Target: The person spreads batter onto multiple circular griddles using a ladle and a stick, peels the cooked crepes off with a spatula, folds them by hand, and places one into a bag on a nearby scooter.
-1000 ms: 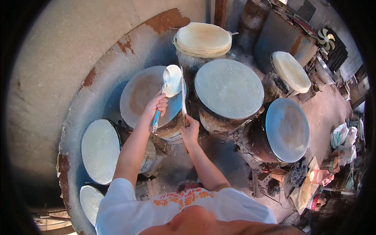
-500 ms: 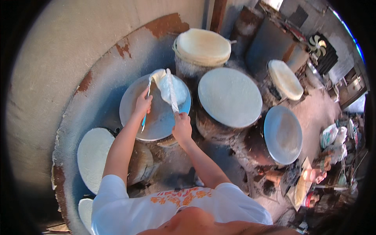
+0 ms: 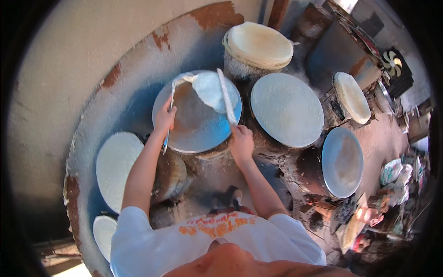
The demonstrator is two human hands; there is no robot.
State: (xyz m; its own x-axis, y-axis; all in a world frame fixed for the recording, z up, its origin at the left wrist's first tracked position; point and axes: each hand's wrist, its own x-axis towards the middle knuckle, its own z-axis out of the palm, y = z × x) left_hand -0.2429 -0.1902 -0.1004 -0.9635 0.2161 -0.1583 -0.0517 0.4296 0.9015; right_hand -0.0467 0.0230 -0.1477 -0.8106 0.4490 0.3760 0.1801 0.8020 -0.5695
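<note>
A thin pale sheet of cooked batter (image 3: 210, 91) lies on the far part of a round metal griddle (image 3: 196, 131). Its far left edge is bunched and stretches to the tip of a slim tool with a blue handle (image 3: 166, 144). My left hand (image 3: 164, 120) is closed around that tool at the griddle's left side. My right hand (image 3: 242, 143), at the right rim, grips a long whitish flat stick (image 3: 225, 92). The stick slants up along the sheet's right side; whether it touches the sheet I cannot tell.
Right of it stands a griddle coated with pale batter (image 3: 286, 111), then a bare griddle (image 3: 342, 161). Pale rounds (image 3: 120, 171) sit at left. Stacks of flat sheets (image 3: 258, 44) rest behind and at far right (image 3: 353, 97). A curved wall (image 3: 99, 113) bounds the left.
My hands have moved apart, the left one leftward and the right one rightward and nearer. The stick has shifted toward the sheet's right edge. The whole view has shifted a little.
</note>
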